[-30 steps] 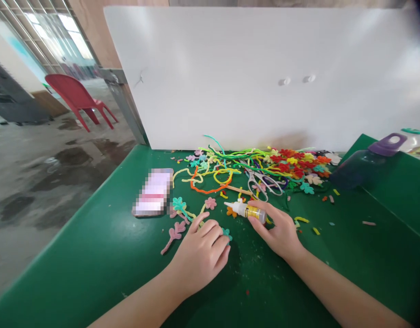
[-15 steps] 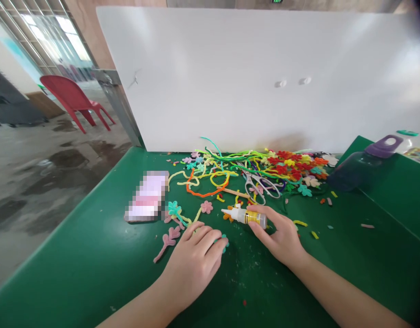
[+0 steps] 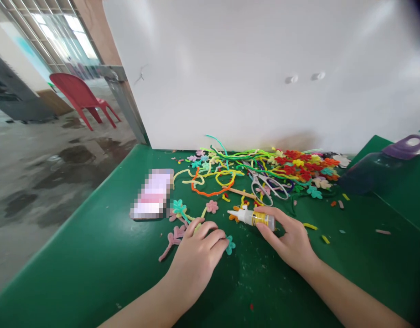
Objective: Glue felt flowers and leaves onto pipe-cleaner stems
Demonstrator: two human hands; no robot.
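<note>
My right hand grips a small glue bottle with a yellow label, thumb and fingers around it, its white nozzle pointing left. My left hand, palm down with bent fingers, is closed over fuzzy pipe cleaner pieces; its fingertips are partly hidden. A teal pipe cleaner flower sticks out beside its little finger. Just beyond that hand lie a pink flower on a pale yellow stem and another teal flower. A pink leafy sprig rests to its left.
A phone with a blurred screen lies at left. Behind my hands are scissors, a wooden stick, an orange pipe cleaner and piled red flowers. A purple-topped bottle stands right; a white panel rises behind.
The view has shifted slightly, so the table's things appear farther right. More of the teal flower shows beside my left hand. My right hand still holds the glue bottle.
</note>
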